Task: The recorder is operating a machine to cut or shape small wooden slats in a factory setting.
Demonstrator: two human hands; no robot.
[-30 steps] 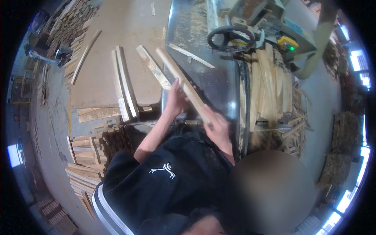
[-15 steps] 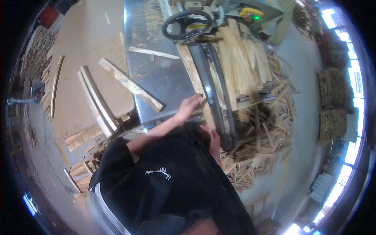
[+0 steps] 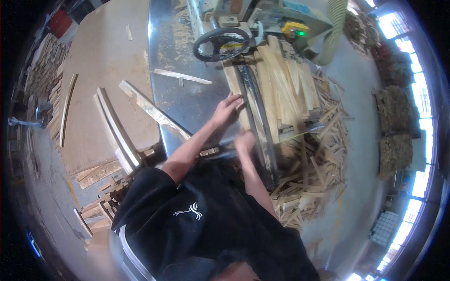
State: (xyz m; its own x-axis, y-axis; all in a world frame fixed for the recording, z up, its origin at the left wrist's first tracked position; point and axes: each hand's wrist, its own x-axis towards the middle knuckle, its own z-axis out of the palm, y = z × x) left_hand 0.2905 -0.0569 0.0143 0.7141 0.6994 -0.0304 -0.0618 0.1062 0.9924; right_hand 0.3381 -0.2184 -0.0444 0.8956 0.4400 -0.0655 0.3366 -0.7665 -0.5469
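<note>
My left hand (image 3: pixel 228 108) lies flat with spread fingers on a long pale wooden board (image 3: pixel 236 89) that rests on the steel saw table (image 3: pixel 187 100), against a dark fence rail (image 3: pixel 257 117). My right hand (image 3: pixel 244 140) presses on the near end of the same board, close to the table's front edge. The board points away from me toward a black handwheel (image 3: pixel 221 43) on the machine.
A heap of wood offcuts (image 3: pixel 307 168) lies right of the rail and on the floor. Loose planks (image 3: pixel 152 110) and curved strips (image 3: pixel 112 129) lie on a flat brown sheet (image 3: pixel 101 70) at left. A green-lit machine housing (image 3: pixel 300 23) stands at the back.
The board that I held up with both hands now lies on the saw table by the rail. Both hands have come down onto it, and my view has swung left.
</note>
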